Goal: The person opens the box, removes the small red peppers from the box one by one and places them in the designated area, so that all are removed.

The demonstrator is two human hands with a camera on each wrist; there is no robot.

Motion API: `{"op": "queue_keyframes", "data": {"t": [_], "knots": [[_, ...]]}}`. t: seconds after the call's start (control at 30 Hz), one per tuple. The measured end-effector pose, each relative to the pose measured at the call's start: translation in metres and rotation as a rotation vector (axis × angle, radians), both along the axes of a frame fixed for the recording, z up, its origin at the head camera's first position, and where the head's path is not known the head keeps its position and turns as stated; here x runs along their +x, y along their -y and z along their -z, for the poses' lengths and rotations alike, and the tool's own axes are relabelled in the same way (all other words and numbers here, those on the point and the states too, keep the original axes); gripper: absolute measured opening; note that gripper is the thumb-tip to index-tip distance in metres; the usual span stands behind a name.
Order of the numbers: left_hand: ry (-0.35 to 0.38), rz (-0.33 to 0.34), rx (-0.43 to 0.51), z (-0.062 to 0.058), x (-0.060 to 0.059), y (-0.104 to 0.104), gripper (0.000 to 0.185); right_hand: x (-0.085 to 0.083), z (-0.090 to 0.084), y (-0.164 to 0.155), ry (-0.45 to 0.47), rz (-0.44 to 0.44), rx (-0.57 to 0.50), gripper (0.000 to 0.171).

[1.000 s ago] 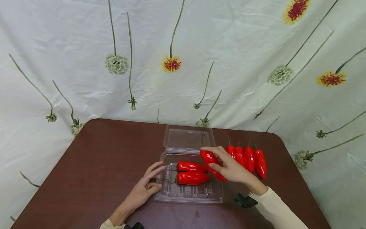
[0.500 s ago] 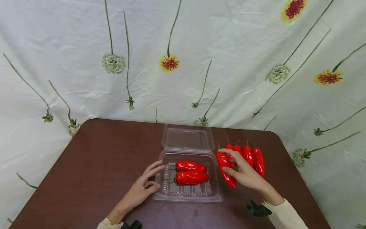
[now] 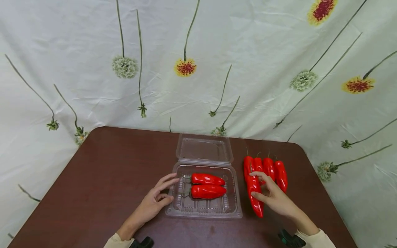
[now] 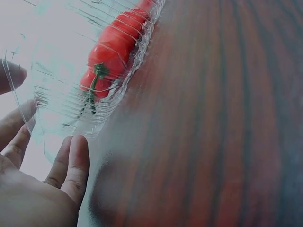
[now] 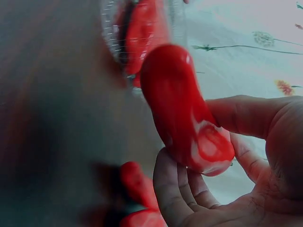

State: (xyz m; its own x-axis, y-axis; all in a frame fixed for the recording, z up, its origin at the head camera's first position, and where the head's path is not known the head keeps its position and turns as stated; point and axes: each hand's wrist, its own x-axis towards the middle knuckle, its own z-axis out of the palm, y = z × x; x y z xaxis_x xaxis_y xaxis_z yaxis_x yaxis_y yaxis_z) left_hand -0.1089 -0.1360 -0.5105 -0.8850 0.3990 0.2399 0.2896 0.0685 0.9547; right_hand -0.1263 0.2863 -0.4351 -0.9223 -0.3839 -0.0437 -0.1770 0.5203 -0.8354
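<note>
My right hand (image 3: 274,198) holds a glossy red chili pepper (image 3: 254,187) between thumb and fingers, to the right of a clear plastic box. In the right wrist view the held pepper (image 5: 175,99) points its rounded tip up and left. My left hand (image 3: 154,199) rests at the left edge of the clear box (image 3: 203,213), its fingers extended along the rim. In the left wrist view the left hand (image 4: 42,184) is beside the clear wall. Two red peppers (image 3: 208,192) lie side by side inside, stems to the left.
Several more red peppers (image 3: 280,175) lie in a row at the right, partly behind the right hand. The box's lid (image 3: 204,150) lies folded back behind it. A dark brown table (image 3: 93,193) meets a flower-patterned cloth (image 3: 248,44) at the back.
My right hand has moved right with its pepper, from over the box's right side to in front of the row of peppers. The left hand stays at the box's left edge.
</note>
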Motion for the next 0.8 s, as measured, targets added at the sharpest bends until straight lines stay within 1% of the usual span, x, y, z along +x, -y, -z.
{"op": "queue_keyframes", "data": {"t": [0.1, 0.17, 0.27, 0.43, 0.67, 0.8], "knots": [[-0.006, -0.001, 0.014, 0.001, -0.001, -0.001, 0.052, 0.004, 0.009, -0.005, -0.005, -0.012, -0.002, 0.059], [-0.014, -0.004, 0.021, 0.001, -0.001, -0.001, 0.051, 0.007, 0.016, -0.006, -0.008, -0.014, 0.017, 0.058], [-0.031, -0.008, 0.03, 0.002, -0.001, -0.001, 0.051, 0.012, 0.025, -0.006, 0.007, 0.002, 0.04, 0.057], [-0.043, -0.026, 0.005, 0.001, -0.002, -0.001, 0.051, 0.014, 0.037, -0.009, 0.015, 0.025, 0.088, 0.056], [-0.037, -0.032, -0.021, 0.001, 0.0, -0.001, 0.05, 0.018, 0.043, -0.014, 0.027, 0.04, 0.118, 0.058], [-0.049, -0.034, -0.024, 0.0, -0.003, -0.002, 0.05, 0.02, 0.043, -0.013, 0.042, 0.066, 0.116, 0.058]]}}
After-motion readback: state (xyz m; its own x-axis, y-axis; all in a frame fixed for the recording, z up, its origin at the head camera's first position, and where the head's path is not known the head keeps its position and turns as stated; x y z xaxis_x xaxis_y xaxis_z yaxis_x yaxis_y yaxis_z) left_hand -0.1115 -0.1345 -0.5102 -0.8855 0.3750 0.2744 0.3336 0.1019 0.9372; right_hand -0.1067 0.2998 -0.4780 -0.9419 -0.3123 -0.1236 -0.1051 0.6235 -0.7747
